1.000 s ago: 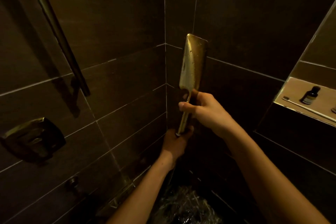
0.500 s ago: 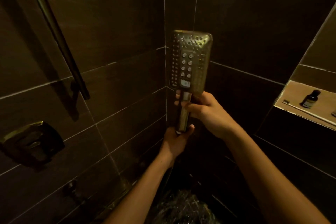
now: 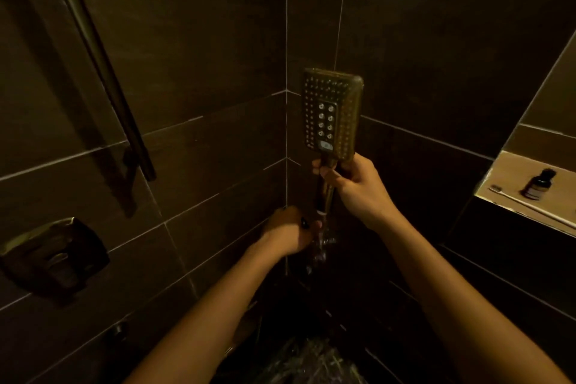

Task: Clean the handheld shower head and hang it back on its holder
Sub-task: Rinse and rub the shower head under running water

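Dark brown wall tiles with pale grout lines, meeting in a corner at twelve o'clock. Slanting metal slide rail at ten o'clock, ending low near a bracket. Square valve plate with a lever at eight o'clock on the same wall. Lit wall niche at three o'clock, holding a small dark bottle upright and a toothbrush lying just in front of it. Handheld shower head held upright just right of centre, nozzle face toward the camera, rectangular, brass-toned, well apart from the rail. Right hand clamped around the top of its handle, directly under the head, fingers curled closed on it. Left hand at six o'clock from the head, beside the handle's lower end, fingers curled; whether gripping anything cannot be told in the dark. Something wet and glinting just below the handle's end, too dim to identify.
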Available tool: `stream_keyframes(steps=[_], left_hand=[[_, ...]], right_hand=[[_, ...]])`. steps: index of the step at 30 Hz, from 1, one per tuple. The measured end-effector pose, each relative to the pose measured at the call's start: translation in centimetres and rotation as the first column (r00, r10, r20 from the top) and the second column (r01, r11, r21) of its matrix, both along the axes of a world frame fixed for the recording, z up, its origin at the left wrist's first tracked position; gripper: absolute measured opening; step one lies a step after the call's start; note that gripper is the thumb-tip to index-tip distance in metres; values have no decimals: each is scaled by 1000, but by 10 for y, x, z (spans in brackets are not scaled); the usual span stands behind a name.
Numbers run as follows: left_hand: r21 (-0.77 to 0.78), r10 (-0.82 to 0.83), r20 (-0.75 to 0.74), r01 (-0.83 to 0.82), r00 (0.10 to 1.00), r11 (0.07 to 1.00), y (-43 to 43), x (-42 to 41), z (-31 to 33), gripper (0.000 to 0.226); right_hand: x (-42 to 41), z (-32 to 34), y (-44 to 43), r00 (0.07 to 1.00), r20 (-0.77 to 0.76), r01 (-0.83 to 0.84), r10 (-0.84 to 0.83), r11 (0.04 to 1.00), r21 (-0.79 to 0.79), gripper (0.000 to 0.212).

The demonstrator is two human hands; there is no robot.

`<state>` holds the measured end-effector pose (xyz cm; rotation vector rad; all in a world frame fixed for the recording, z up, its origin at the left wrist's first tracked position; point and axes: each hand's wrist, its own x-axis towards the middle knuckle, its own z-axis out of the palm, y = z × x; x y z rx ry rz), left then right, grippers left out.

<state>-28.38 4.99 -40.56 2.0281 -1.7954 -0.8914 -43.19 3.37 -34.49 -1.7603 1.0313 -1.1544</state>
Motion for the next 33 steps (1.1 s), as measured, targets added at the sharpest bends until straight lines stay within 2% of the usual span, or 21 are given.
stream_keyframes(steps=[2, 7, 9, 12, 15, 18, 22, 25, 29, 33], left_hand=[[36, -42, 155, 37, 987, 999, -10, 5, 4, 41], [80, -175, 380, 156, 908, 985, -26, 18, 15, 44], [123, -245, 424, 213, 872, 969, -28, 22, 23, 42], [201, -312, 378, 252, 872, 947, -29, 25, 37, 48], [209, -334, 456, 266, 825, 941, -35, 28, 49, 58], [159, -368, 556, 339, 745, 927, -49, 36, 48, 60], [88, -383, 615, 424, 689, 902, -63, 47, 48, 60], [-22, -329, 627, 438, 706, 899, -75, 59, 50, 46], [-156, -215, 643, 400, 735, 903, -82, 78, 55, 45], [-283, -111, 533, 300, 839, 911, -89, 95, 71, 37]], right_hand=[[1, -4, -6, 1000, -13, 21, -21, 1000, -1, 21], [2, -9, -20, 997, -28, 67, -67, 998, 7, 26], [2, -7, -25, 997, -30, 68, -68, 998, 13, 28], [1, -5, -34, 996, -39, 75, -74, 997, 9, 23], [2, -2, -42, 996, -42, 73, -73, 997, 3, 27], [4, -1, -49, 997, -31, 66, -65, 998, 21, 26], [7, 0, -59, 998, -14, 64, -63, 997, 41, 28], [10, 3, -65, 999, 9, 47, -47, 998, 46, 30], [16, 9, -74, 998, 47, 26, -29, 997, 67, 28], [24, 21, -83, 998, 66, -19, 17, 999, 34, 28]])
